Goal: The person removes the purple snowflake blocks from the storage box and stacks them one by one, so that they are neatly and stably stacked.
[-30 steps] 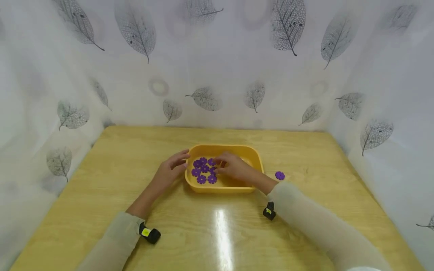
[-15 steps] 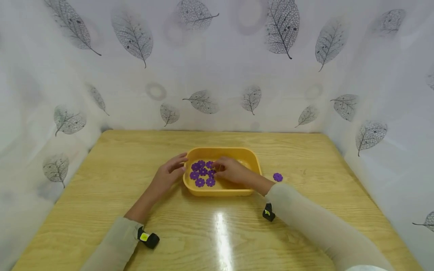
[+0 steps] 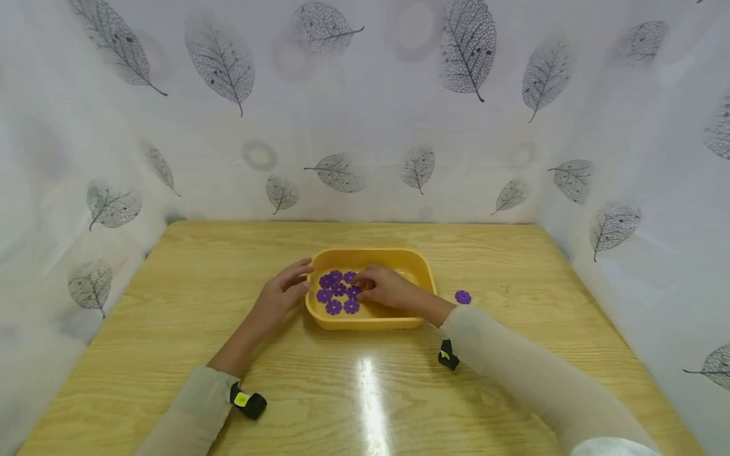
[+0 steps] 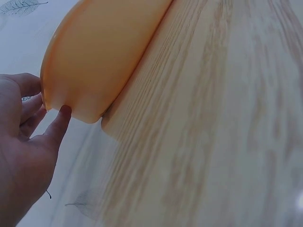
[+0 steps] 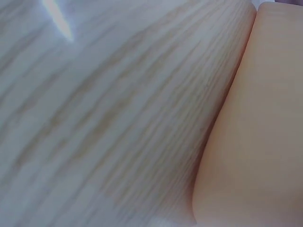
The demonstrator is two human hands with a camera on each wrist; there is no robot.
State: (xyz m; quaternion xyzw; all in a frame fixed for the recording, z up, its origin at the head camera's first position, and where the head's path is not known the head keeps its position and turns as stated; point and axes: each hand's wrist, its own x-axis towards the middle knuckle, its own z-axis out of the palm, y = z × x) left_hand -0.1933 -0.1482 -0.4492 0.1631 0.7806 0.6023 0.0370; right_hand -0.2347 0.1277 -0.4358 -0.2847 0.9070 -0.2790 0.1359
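A shallow yellow plastic tray stands on the wooden table, with several purple flower-shaped plastic discs lying flat in its left half. My left hand is at the tray's left end. In the left wrist view, the thumb of this hand touches the outer wall of the tray, while its other fingers lie spread near the rim. Inside the tray, my right hand reaches down with bent fingers among the discs. Whether it pinches one is hidden. The right wrist view shows only tray wall and table.
One more purple disc lies on the table to the right of the tray. A white curtain with leaf prints stands behind the table and along both sides. Each wrist wears a small black camera.
The view has tilted and shifted slightly. Both hands keep nearly the same places at the tray, and the discs show no clear movement.
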